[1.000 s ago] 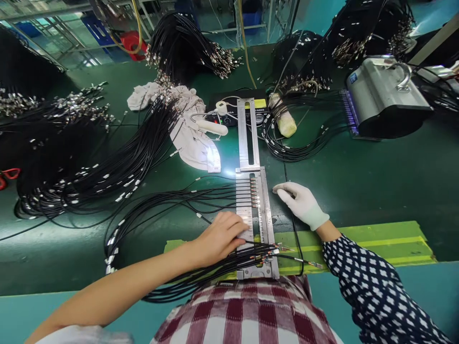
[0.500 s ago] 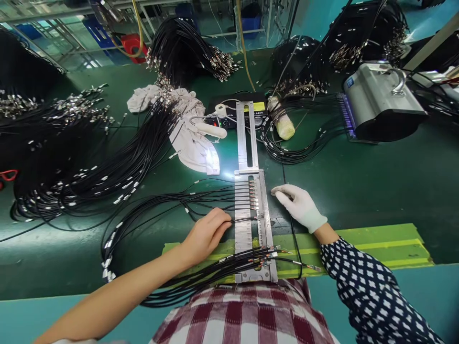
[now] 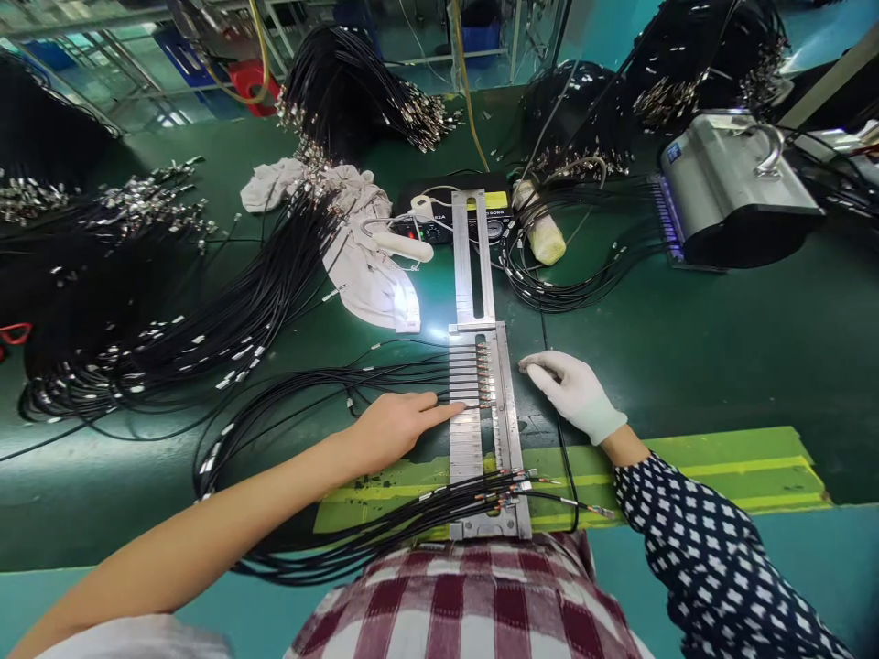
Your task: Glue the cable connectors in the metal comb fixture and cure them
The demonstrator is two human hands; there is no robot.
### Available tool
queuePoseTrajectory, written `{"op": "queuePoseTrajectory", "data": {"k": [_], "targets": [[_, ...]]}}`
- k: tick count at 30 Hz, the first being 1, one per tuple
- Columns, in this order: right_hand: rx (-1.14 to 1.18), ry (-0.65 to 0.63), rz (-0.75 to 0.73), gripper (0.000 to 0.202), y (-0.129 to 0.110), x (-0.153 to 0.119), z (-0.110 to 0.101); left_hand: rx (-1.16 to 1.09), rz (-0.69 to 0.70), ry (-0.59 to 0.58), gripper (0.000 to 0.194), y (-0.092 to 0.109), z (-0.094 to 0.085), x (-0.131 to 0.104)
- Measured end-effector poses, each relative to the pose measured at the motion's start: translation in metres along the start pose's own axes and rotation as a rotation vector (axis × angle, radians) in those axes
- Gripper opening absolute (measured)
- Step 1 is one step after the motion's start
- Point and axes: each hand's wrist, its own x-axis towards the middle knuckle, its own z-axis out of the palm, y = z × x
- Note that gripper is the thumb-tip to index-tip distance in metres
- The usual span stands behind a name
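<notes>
A slotted metal fixture (image 3: 467,448) lies upright in front of me, with a row of black cables (image 3: 412,371) set side by side in its upper slots, their metal ends by the central opening. My bare left hand (image 3: 395,428) is open at its left edge, index finger stretched out and touching the slots beside the lowest seated cable. My right hand (image 3: 573,394), in a white glove, rests on the table right of the fixture. Its fingers are curled together at the tips; anything between them is hidden. A loose bundle of black cables (image 3: 412,513) crosses the fixture's near end.
Large piles of black cables (image 3: 226,311) lie to the left, beside a white cloth (image 3: 374,279). A black control box (image 3: 446,220) stands behind the fixture. A metal machine (image 3: 734,192) with purple light sits at right. Yellow-green tape (image 3: 728,471) covers the near table edge.
My left hand has let go of a cable, which now sits in a slot slightly higher up. Its index finger has straightened onto the fixture. My right hand has stayed in place.
</notes>
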Motion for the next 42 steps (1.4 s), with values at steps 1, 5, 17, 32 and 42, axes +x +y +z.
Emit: {"op": "queuePoseTrajectory", "data": {"k": [1,5,17,32,42], "targets": [[-0.004,-0.002,0.001,0.025,0.0,0.0,0.0,-0.034,0.003,-0.03,0.058,-0.002,-0.004,0.004],[-0.011,-0.003,0.0,0.025,0.001,0.0,0.0,-0.265,-0.002,-0.106,0.05,-0.012,-0.02,0.018],[-0.017,0.01,-0.023,0.024,-0.003,0.001,-0.002,-0.291,-0.001,-0.122,0.046,-0.013,-0.025,0.021],[-0.036,-0.004,-0.027,0.025,-0.002,0.0,-0.001,0.126,-0.117,0.195,0.048,0.014,0.031,-0.013],[-0.116,0.033,-0.027,0.027,-0.003,0.002,0.004,-0.055,-0.169,0.221,0.042,0.021,0.035,-0.015]]}}
